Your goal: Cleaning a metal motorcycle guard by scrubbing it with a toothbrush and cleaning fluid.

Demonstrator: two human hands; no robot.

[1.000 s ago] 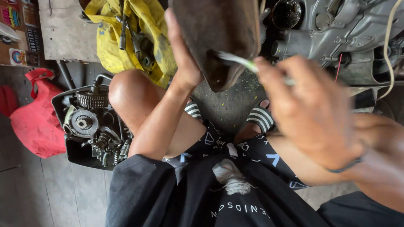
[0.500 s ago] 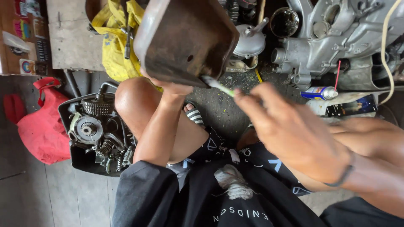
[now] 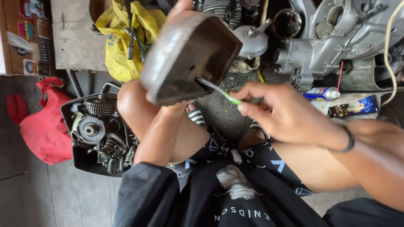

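Note:
My left hand (image 3: 176, 105) holds up a dirty, dark metal tray-like cover (image 3: 189, 56), tilted, with its hollow side facing me. Fingers of that hand show over its top edge. My right hand (image 3: 290, 115) grips a thin brush with a green handle (image 3: 219, 90). The brush tip touches the inside of the cover near a small hole. A dark band circles my right wrist. Both hands are above my knees and sandalled feet.
A black tray of gears and engine parts (image 3: 99, 134) sits on the floor at left beside a red plastic bag (image 3: 44, 126). A yellow cloth (image 3: 124, 38), an engine casing (image 3: 336, 42), a spray can (image 3: 322, 93) and a small box (image 3: 353, 107) lie ahead.
The cover has tilted and shifted right, now showing its hollow side. My right hand has moved left and down, bringing the brush inside the cover.

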